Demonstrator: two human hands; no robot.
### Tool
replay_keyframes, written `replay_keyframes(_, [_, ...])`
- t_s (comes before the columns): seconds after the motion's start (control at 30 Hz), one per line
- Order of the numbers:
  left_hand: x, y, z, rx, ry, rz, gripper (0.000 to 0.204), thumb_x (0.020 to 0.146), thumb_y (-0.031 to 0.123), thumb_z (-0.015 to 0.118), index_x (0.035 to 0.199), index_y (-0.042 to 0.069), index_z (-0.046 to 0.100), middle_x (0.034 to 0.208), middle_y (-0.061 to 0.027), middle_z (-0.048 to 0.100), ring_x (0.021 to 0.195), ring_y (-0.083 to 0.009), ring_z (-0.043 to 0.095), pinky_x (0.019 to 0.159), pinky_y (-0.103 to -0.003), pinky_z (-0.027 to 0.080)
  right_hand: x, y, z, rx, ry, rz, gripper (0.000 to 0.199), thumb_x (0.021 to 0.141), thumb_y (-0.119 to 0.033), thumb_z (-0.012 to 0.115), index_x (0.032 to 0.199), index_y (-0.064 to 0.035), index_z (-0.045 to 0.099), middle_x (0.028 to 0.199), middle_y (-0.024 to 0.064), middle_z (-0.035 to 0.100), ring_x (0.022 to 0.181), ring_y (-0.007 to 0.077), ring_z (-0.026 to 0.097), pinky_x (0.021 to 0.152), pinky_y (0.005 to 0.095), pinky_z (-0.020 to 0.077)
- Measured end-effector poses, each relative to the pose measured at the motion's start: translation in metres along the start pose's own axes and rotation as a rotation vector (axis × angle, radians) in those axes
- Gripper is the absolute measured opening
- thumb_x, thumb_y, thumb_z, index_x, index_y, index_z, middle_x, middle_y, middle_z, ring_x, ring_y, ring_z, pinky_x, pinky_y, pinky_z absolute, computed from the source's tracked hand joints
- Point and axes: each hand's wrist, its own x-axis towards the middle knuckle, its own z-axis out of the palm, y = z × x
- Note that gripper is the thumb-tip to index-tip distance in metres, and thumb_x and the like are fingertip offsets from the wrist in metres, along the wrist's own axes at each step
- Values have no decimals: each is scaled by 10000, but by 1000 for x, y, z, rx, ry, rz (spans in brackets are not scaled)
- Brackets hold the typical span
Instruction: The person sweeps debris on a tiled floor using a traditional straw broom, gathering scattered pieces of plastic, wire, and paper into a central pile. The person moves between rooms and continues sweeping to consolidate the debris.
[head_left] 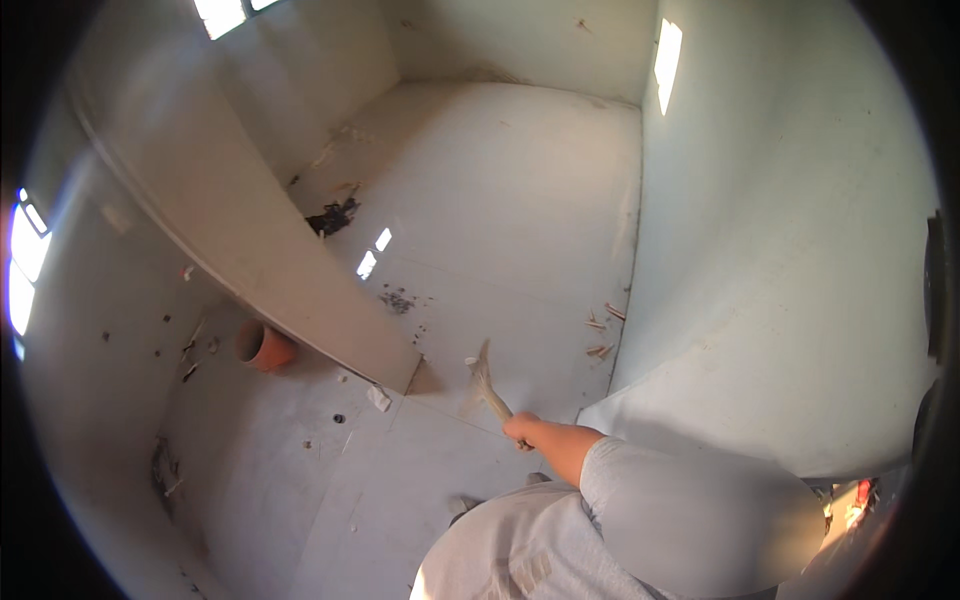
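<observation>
My right hand [520, 429] is closed round the lower end of a short tool with a wooden-looking handle [496, 404]. The tool slants up and to the left, and its pale, forked-looking head [480, 368] is over the light floor. Its exact kind is too small to make out, and I cannot tell whether the head touches the floor. The end of a partition wall [405, 375] stands just left of the tool head. My left hand is not in view.
An orange bucket [268, 348] lies tipped beside the partition wall. White crumpled scrap [379, 398] and a small dark ring-shaped piece [339, 419] are on the floor. Beyond the partition lies dark debris [333, 217]; wood-coloured scraps [599, 351] lie near the right wall [770, 280].
</observation>
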Motion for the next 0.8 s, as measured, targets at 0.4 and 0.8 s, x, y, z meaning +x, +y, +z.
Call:
replay_keyframes(0.4, [266, 133, -84, 596, -195, 52, 486, 835, 496, 679, 1040, 56, 665, 842, -117, 685, 758, -275, 678, 651, -425, 541, 7, -13, -115, -403, 539, -94, 371, 757, -273, 713, 849, 84, 677, 688, 191, 661, 528, 257, 650, 513, 398, 534])
replay_keyframes(0.8, [362, 518, 11, 181, -434, 250, 347, 844, 373, 728, 825, 45, 616, 600, -28, 516, 491, -157, 521, 446, -359, 468, 143, 25, -168, -425, 192, -75, 268, 849, -176, 617, 962, 58, 684, 944, 225, 689, 823, 359, 686, 706, 478, 536])
